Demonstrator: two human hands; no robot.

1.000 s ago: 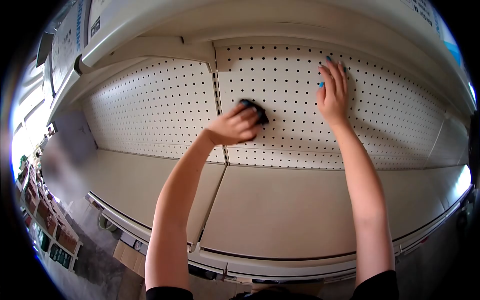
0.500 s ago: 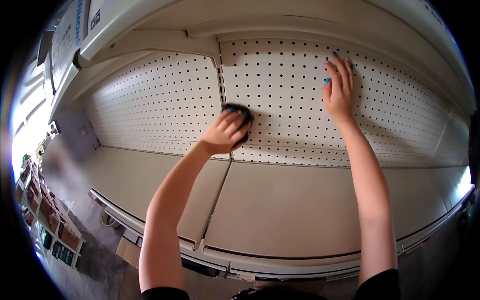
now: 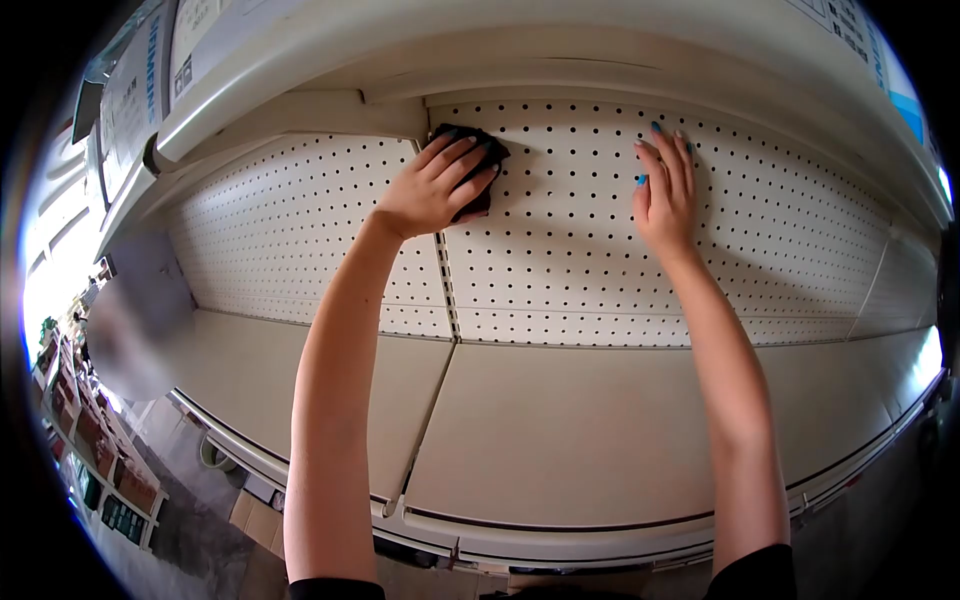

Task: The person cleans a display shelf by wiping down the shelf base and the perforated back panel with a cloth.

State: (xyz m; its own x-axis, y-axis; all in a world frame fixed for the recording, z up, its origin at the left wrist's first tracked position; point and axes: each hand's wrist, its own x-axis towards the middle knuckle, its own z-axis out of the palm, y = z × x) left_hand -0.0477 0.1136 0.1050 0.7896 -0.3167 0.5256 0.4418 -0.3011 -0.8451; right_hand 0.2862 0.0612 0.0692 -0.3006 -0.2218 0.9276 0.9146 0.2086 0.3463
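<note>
A dark, bunched cloth (image 3: 492,160) is pressed against the white pegboard back panel (image 3: 570,235) by my left hand (image 3: 430,190). It lies just below the upper shelf, beside the vertical slotted post (image 3: 445,275), and my fingers curve over it. Further right, my right hand (image 3: 665,200) rests on or close to the perforated panel with its fingers stretched upward. Nothing shows in that hand. Some of its nails are blue.
Overhead, the upper shelf (image 3: 560,50) curves across the view, with boxes (image 3: 140,75) on it. Below is the wide beige lower shelf (image 3: 570,430), split by a seam. Stocked racks (image 3: 110,470) and a cardboard box (image 3: 258,520) stand at the lower left.
My left hand has slid the cloth up the panel, from mid-height to near the upper shelf. The right hand stays at about the same spot on the panel, and the view has tilted slightly.
</note>
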